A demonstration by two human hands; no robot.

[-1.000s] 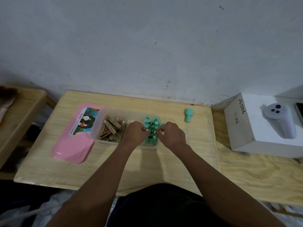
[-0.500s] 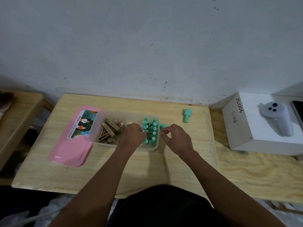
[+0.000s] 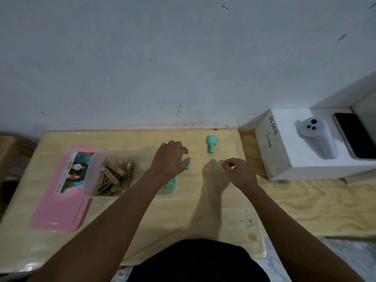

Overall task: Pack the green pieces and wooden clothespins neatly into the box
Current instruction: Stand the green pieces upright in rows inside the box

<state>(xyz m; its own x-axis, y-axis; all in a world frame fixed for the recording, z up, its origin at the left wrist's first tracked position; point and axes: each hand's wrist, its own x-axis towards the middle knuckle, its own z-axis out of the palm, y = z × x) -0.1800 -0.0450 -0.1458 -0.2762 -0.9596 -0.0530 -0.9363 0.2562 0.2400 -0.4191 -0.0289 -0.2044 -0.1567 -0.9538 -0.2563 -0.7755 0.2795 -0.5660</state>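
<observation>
A clear plastic box [image 3: 91, 176] sits on the wooden table, with wooden clothespins [image 3: 115, 177] piled in its left half and green pieces [image 3: 169, 183] in its right half, mostly hidden by my left arm. My left hand [image 3: 169, 159] reaches past the box's right end and its fingers curl round a green piece [image 3: 188, 164] lying on the table. Another green piece [image 3: 211, 143] lies alone farther back and to the right. My right hand [image 3: 239, 173] hovers over the table to the right with loosely curled fingers and nothing in it.
The pink box lid [image 3: 61, 200] lies left of the box, partly under it. A white box [image 3: 305, 159] at the right carries a white controller [image 3: 317, 137] and a black phone [image 3: 355, 136]. A wall rises just behind the table.
My left hand left the green pieces in the box and went right to the green piece beside it. My right hand let go and drew back to the right.
</observation>
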